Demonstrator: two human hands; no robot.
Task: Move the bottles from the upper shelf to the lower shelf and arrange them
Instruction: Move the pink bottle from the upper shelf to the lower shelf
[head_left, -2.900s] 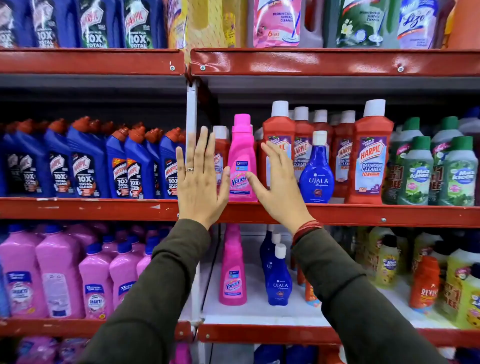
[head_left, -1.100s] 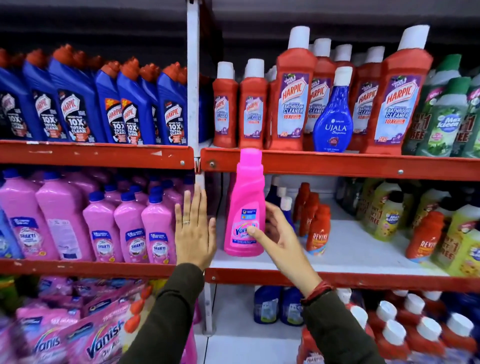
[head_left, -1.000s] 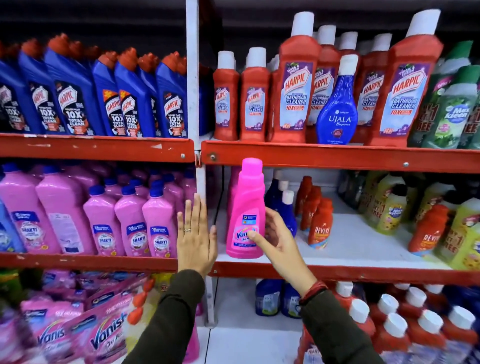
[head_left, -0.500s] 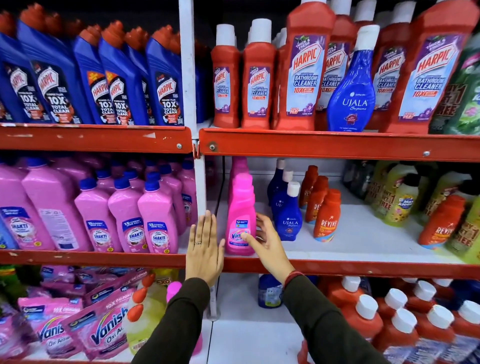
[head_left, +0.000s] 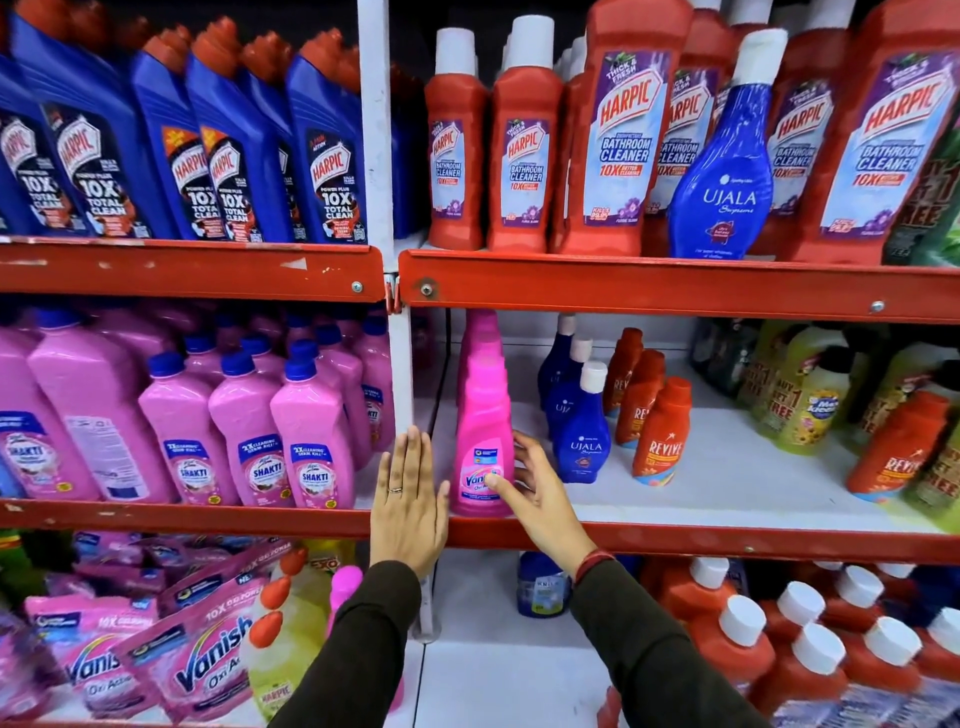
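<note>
A pink Vanish bottle (head_left: 483, 441) stands upright at the front left of the lower shelf (head_left: 675, 535), with another pink bottle right behind it. My right hand (head_left: 535, 493) wraps its lower part, thumb on the label and fingers behind. My left hand (head_left: 408, 493) is flat with fingers together, just left of the bottle by the white upright post (head_left: 400, 364), its thumb near the bottle's base. On the upper shelf (head_left: 675, 283) a blue Ujala bottle (head_left: 722, 171) stands among red Harpic bottles (head_left: 618, 135).
Blue Ujala bottles (head_left: 582, 441) and red Revive bottles (head_left: 660, 436) stand right of the pink bottle. Pink Shakti bottles (head_left: 311, 431) fill the left bay. Green and yellow bottles (head_left: 810, 395) crowd the right. Bare white shelf lies between the Revive groups.
The pink bottle came down from the upper shelf and now stands on the lower shelf in front of the other pink bottle. Both hands followed it down; the view moved closer.
</note>
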